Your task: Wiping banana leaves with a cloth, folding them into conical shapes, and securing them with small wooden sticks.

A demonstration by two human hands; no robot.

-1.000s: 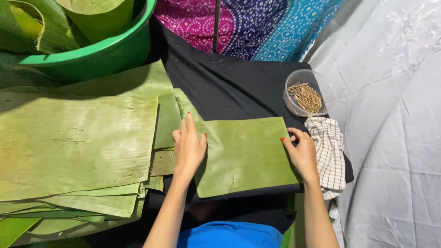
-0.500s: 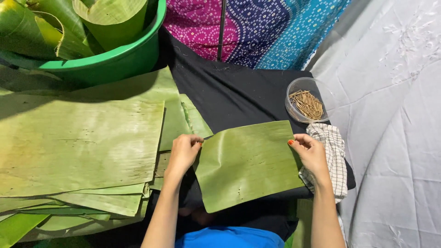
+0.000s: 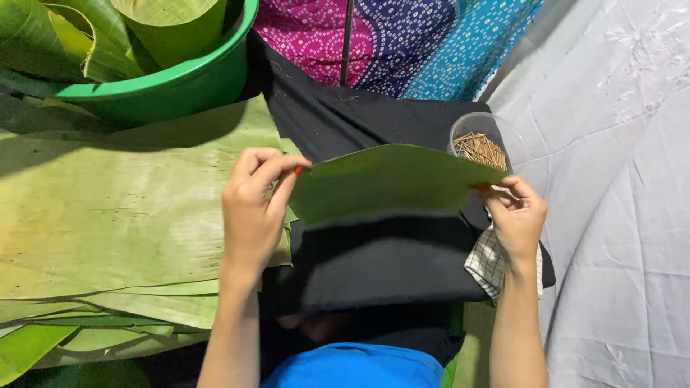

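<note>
Both hands [image 3: 253, 208] pinching banana leaf [image 3: 388, 179]

Single head-worn view, looking steeply down from above the person's lap onto a black cloth [image 3: 374, 266] at close range. The person's forearms enter from the bottom edge; left hand [image 3: 251, 208] and right hand [image 3: 519, 215] sit mid-frame. The far side lies at the top edge, where a green tub [image 3: 180, 82] is cut off. No second view.
</note>
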